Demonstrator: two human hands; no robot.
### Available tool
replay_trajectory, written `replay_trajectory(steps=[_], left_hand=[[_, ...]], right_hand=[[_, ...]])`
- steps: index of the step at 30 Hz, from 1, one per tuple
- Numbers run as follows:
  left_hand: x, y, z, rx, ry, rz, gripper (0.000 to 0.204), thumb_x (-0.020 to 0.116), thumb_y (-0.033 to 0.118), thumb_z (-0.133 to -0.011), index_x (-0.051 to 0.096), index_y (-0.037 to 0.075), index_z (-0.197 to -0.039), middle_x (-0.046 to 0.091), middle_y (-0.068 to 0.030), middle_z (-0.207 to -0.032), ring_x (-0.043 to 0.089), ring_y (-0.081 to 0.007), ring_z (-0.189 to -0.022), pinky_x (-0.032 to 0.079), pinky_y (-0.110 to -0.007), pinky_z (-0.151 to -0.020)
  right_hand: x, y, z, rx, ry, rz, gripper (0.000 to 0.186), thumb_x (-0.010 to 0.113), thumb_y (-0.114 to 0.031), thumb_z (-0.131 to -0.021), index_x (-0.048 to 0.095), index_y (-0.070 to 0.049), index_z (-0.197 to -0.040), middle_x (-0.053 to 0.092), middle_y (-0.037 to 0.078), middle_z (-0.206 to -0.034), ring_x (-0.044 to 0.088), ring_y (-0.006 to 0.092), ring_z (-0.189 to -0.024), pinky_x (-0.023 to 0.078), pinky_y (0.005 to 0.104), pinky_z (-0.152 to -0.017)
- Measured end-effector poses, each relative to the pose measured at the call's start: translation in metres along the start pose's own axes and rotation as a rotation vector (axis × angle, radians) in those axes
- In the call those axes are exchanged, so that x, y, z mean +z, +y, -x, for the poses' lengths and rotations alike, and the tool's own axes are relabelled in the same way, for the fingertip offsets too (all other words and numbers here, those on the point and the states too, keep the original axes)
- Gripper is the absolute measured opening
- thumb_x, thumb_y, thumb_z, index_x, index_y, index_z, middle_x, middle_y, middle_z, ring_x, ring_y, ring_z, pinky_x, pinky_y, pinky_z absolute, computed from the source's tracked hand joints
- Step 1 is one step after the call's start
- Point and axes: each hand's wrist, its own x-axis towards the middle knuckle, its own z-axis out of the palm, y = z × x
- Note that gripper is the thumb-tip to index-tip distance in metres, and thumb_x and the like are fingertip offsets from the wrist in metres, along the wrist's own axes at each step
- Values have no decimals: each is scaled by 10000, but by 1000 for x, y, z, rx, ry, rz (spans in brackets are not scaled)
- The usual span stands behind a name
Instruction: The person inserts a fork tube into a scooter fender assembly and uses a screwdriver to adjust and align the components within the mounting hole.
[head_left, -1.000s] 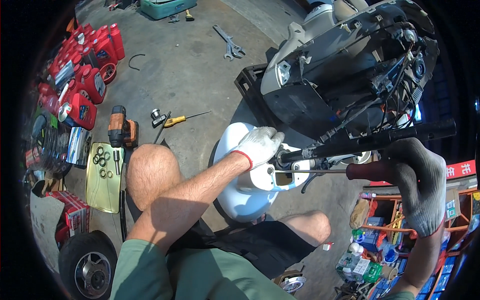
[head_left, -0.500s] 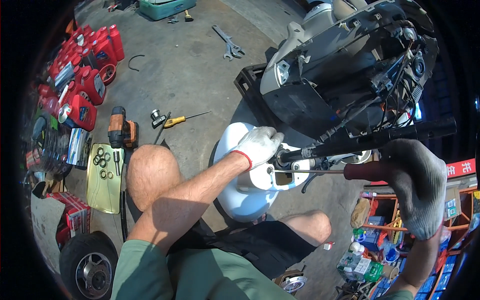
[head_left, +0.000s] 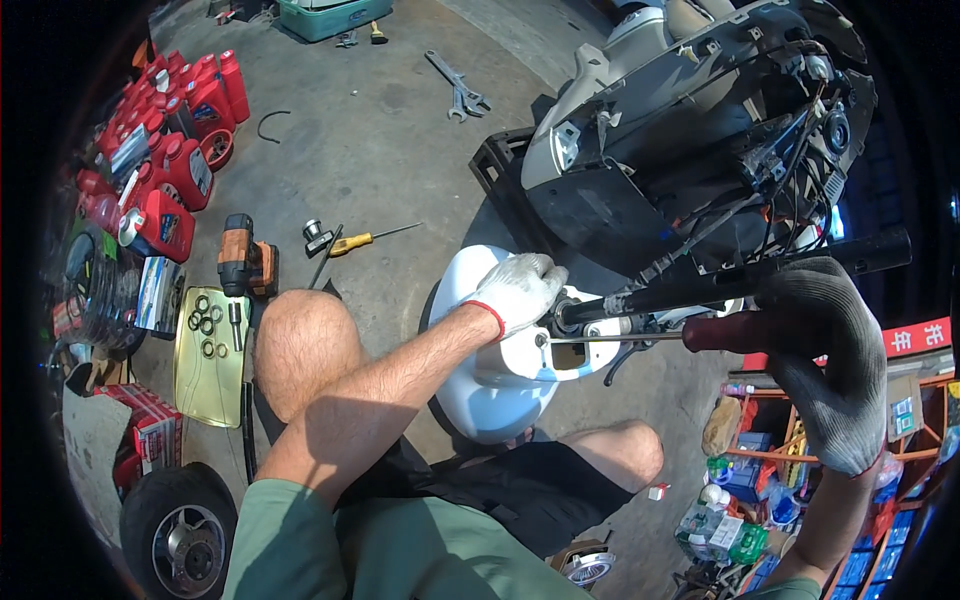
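My right hand (head_left: 835,365), in a grey-white knit glove, is wrapped around the dark red handle of a screwdriver (head_left: 640,337). Its long shaft runs left, and the tip meets a screw beside an opening in a white scooter front fender (head_left: 470,385). My left hand (head_left: 520,290), gloved with a red cuff, grips the fender's top with fingers curled; what lies beneath the palm is hidden. A black steering tube (head_left: 700,290) rises from the fender between my hands and extends right, above the screwdriver. The fender sits between my knees.
A partly stripped scooter body (head_left: 690,140) with loose cables stands ahead right. Left lie a cordless drill (head_left: 238,258), a yellow screwdriver (head_left: 350,243), a tray with rings (head_left: 208,385) and a wheel (head_left: 185,545). Red bottles (head_left: 165,222) crowd the far left; wrenches (head_left: 460,90) lie ahead.
My right hand has shifted slightly left and its wrist has turned, with the screwdriver handle still in it. My left hand stays in place on the fender.
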Motion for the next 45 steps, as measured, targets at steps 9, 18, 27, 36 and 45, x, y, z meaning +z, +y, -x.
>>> replay_trajectory(steps=[9, 18, 27, 36, 45], left_hand=[[-5, 7, 3, 78, 30, -106, 319, 557, 140, -1010, 668, 21, -1285, 686, -189, -1208, 684, -359, -1137, 567, -456, -950], [-6, 7, 3, 17, 9, -64, 349, 441, 245, -1088, 697, 54, -1229, 669, -187, -1224, 634, -369, -1210, 522, -489, -1028], [-20, 13, -3, -159, -36, 128, 451, 450, 379, -1096, 722, 30, -1182, 683, -205, -1234, 645, -369, -1202, 499, -484, -1054], [-30, 23, -4, -179, -55, 87, 462, 469, 377, -1080, 750, 36, -1214, 731, -176, -1269, 683, -353, -1187, 515, -435, -1042], [-19, 9, -2, -158, 57, 35, 389, 529, 320, -1022, 767, 42, -1154, 759, -187, -1170, 715, -345, -1109, 542, -437, -995]], right_hand=[[7, 6, 0, 16, 136, -109, 469, 839, -256, -857, 693, 29, -1200, 717, 168, -1130, 742, 286, -1033, 602, 388, -861], [-8, 6, 4, 9, -92, -33, 496, 700, -218, -903, 634, 9, -1339, 689, 151, -1156, 728, 261, -1000, 612, 360, -816], [-3, 12, 7, -74, 43, -25, 383, 780, -212, -916, 708, 26, -1206, 722, 171, -1080, 760, 288, -970, 629, 398, -831], [-3, 6, 10, 144, 11, 53, 344, 777, -133, -867, 698, 22, -1163, 724, 169, -1029, 758, 267, -972, 613, 372, -812], [-3, 5, 10, 85, -52, 68, 388, 693, -24, -798, 697, 13, -1184, 657, 138, -1174, 715, 258, -1061, 616, 386, -926]])
